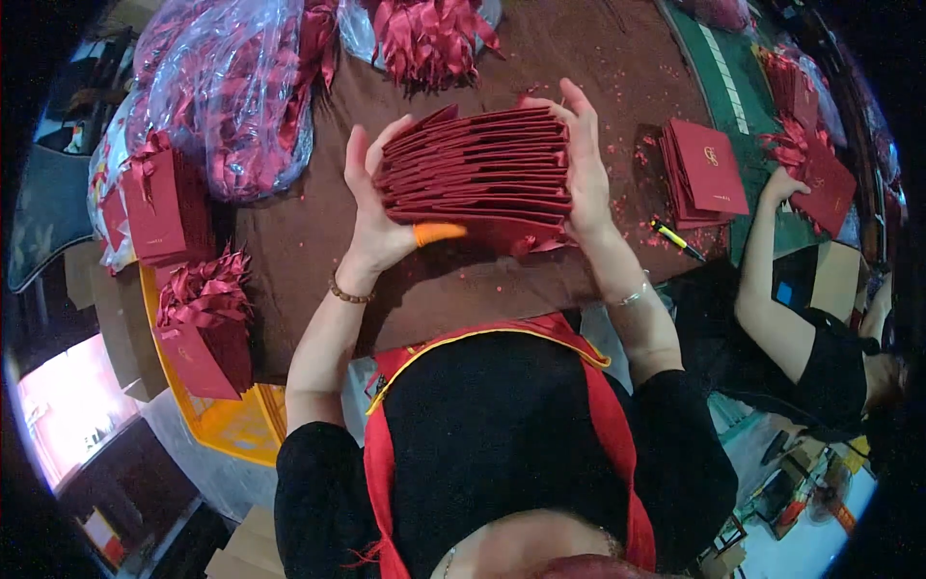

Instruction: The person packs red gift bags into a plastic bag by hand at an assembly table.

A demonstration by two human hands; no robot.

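"Where is the big red stack (477, 169)?"

"In front of the person's tummy, near the middle of the brown worktop (617, 63). I can't tell if its bottom touches the cloth."

"How are the hands holding it?"

"The left grip (374, 224) is spread wide around one end. Its thumb wears an orange cover (436, 233) and presses the near side. The right grip (587, 183) is wide too, with its palm against the other end. I can't see where that thumb goes."

"So what step is this?"

"I think it's holding the folded red pieces together and making them neat. Some edges stick out a bit on the left."

"What does the next move call for?"

"I'd say both hands should push in evenly and hold it level. If one side lets go, the middle pieces could slip out."
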